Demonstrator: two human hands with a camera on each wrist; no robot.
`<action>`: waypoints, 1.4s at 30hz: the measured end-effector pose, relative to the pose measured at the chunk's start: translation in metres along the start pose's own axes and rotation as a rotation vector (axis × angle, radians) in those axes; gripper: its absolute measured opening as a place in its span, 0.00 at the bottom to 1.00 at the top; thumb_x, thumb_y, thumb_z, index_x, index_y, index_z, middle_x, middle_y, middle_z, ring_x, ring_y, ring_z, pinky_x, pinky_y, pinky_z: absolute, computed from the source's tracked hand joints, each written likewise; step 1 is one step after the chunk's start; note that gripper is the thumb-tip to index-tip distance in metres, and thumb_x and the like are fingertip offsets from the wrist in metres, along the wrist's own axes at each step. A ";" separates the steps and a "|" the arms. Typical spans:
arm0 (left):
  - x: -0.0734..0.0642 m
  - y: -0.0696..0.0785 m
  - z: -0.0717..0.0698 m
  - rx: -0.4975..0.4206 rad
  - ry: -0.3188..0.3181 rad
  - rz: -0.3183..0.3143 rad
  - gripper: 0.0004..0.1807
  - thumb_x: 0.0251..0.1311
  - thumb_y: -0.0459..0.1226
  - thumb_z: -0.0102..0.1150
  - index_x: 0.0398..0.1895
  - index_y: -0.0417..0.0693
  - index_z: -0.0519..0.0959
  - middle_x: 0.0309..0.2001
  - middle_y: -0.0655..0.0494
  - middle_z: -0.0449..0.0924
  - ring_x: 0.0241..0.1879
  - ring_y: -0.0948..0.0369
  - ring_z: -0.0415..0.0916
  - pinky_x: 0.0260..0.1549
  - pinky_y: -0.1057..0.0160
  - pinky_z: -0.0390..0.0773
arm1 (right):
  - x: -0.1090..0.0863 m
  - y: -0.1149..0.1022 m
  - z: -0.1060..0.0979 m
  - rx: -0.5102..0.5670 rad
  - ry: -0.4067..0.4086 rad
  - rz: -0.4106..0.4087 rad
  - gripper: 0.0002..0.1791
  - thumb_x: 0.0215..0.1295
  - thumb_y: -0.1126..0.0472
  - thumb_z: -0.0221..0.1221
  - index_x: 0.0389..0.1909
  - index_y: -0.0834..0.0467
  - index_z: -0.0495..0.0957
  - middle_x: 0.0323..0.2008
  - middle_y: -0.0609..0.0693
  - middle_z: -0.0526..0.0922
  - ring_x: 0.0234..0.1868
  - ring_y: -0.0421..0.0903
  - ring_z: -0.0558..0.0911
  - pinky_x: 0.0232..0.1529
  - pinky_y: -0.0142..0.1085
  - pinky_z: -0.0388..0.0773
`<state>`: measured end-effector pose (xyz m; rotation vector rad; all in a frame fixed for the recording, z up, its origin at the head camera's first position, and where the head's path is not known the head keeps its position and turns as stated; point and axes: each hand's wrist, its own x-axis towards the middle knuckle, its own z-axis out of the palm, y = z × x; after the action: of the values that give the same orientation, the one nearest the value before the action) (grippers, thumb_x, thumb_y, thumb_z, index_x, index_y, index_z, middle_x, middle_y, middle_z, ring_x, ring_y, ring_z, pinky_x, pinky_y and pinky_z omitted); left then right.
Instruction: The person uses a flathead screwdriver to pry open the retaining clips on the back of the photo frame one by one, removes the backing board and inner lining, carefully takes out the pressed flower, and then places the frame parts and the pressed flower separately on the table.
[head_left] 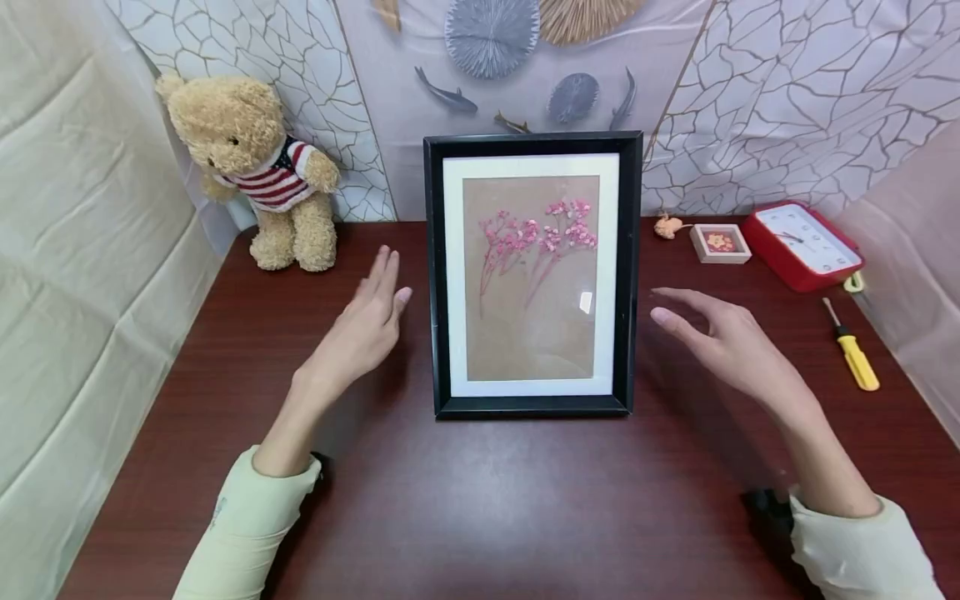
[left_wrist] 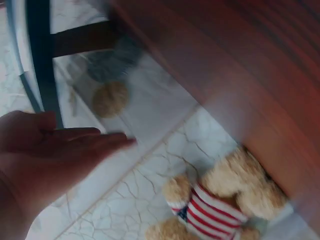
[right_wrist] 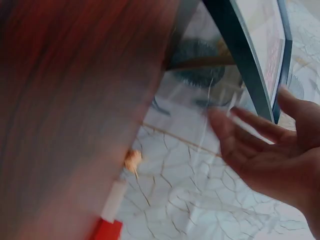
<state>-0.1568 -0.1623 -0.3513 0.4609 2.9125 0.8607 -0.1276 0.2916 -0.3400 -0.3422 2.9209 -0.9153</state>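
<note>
A black picture frame (head_left: 532, 408) with a white mat and pressed pink flowers stands upright on the dark wooden table, leaning back on a support strut (left_wrist: 82, 39) seen in both wrist views. My left hand (head_left: 362, 325) is held to the left of the frame, fingers straight, apart from it. On the other side my right hand (head_left: 723, 342) hovers with fingers loosely bent and a gap between them and the frame's edge. Neither hand holds anything. In the right wrist view the right hand (right_wrist: 272, 145) is blurred beside the frame.
A teddy bear (head_left: 273, 183) in a striped sweater sits at the back left. At the back right are a small orange figure (head_left: 667, 226), a little framed box (head_left: 720, 244) and a red clock (head_left: 806, 242). A yellow-handled screwdriver (head_left: 855, 358) lies near the right edge.
</note>
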 end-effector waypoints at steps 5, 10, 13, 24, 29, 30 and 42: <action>0.010 0.016 -0.001 -0.234 -0.025 0.011 0.33 0.91 0.43 0.36 0.89 0.34 0.49 0.87 0.39 0.53 0.86 0.47 0.55 0.84 0.45 0.57 | 0.015 -0.001 0.002 0.168 -0.123 0.102 0.34 0.86 0.44 0.55 0.82 0.59 0.69 0.57 0.62 0.88 0.52 0.55 0.86 0.49 0.24 0.80; 0.018 0.020 -0.003 -0.342 -0.003 0.019 0.33 0.88 0.41 0.50 0.86 0.34 0.58 0.81 0.37 0.67 0.80 0.47 0.69 0.79 0.44 0.69 | 0.034 0.001 0.006 0.345 -0.179 0.159 0.34 0.86 0.49 0.56 0.81 0.66 0.66 0.51 0.60 0.86 0.44 0.42 0.84 0.48 0.26 0.85; 0.021 0.020 -0.003 -0.411 -0.007 0.010 0.34 0.84 0.38 0.56 0.85 0.33 0.60 0.79 0.35 0.71 0.77 0.46 0.74 0.74 0.45 0.75 | 0.038 0.001 0.007 0.403 -0.185 0.179 0.35 0.86 0.50 0.57 0.81 0.68 0.64 0.52 0.58 0.85 0.42 0.38 0.84 0.49 0.25 0.85; 0.028 0.012 0.000 -0.797 -0.087 -0.098 0.31 0.84 0.32 0.55 0.84 0.32 0.63 0.77 0.35 0.74 0.75 0.46 0.75 0.72 0.48 0.77 | 0.043 0.001 0.013 0.473 -0.148 0.183 0.33 0.86 0.47 0.57 0.79 0.64 0.67 0.38 0.38 0.82 0.40 0.37 0.81 0.45 0.28 0.80; 0.030 0.006 -0.002 -0.916 -0.111 -0.132 0.30 0.83 0.32 0.56 0.83 0.34 0.66 0.76 0.37 0.76 0.74 0.47 0.77 0.70 0.52 0.79 | 0.044 -0.001 0.015 0.675 -0.173 0.212 0.36 0.87 0.52 0.57 0.84 0.68 0.59 0.50 0.30 0.86 0.50 0.30 0.87 0.56 0.24 0.83; 0.030 0.005 -0.002 -0.929 -0.115 -0.141 0.30 0.83 0.32 0.56 0.83 0.34 0.66 0.76 0.38 0.76 0.74 0.48 0.77 0.70 0.52 0.79 | 0.045 -0.002 0.015 0.744 -0.174 0.218 0.36 0.86 0.55 0.57 0.83 0.69 0.58 0.51 0.31 0.87 0.50 0.31 0.88 0.55 0.26 0.85; 0.032 0.001 -0.003 -1.049 -0.108 -0.162 0.31 0.81 0.29 0.57 0.83 0.32 0.65 0.77 0.38 0.74 0.76 0.48 0.75 0.68 0.53 0.81 | 0.047 -0.001 0.015 1.081 -0.138 0.220 0.16 0.81 0.68 0.60 0.50 0.43 0.90 0.46 0.42 0.94 0.43 0.40 0.94 0.46 0.35 0.91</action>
<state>-0.1870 -0.1533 -0.3473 0.1495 1.9424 1.9957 -0.1717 0.2721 -0.3515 0.0029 1.8755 -2.0614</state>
